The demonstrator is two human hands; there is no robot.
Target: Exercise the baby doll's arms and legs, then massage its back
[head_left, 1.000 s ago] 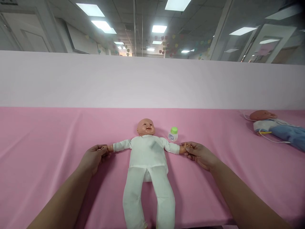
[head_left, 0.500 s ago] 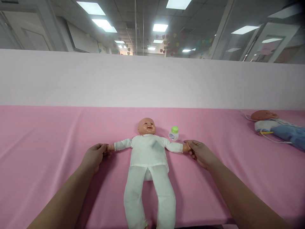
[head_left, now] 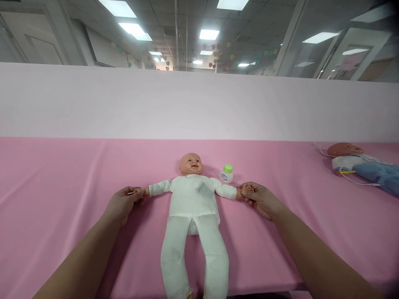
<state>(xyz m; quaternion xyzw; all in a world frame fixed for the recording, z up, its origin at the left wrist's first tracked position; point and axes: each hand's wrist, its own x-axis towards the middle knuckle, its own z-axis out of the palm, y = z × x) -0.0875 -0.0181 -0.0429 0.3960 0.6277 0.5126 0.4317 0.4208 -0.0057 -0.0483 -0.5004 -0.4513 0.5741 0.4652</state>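
Observation:
A baby doll [head_left: 193, 195] in a white top and white trousers lies face up, its arms stretched out to both sides. My left hand [head_left: 123, 203] is closed round the doll's hand at the left, thumb on top. At the right, my right hand [head_left: 260, 200] pinches the doll's other hand, whose small fingers show beside my thumb. A small clear bottle with a green cap [head_left: 226, 174] stands by the doll's shoulder, a little short of my right hand.
Pink cloth [head_left: 62, 178] covers the table, with a low white wall [head_left: 199, 106] along its back edge. At the far right lies a second doll [head_left: 374, 168] in blue and white, with thin white tubing around it.
My thumbs have shifted slightly on the doll's hands, and more of its small fingers shows on both sides. The bottle and both dolls otherwise stay in place.

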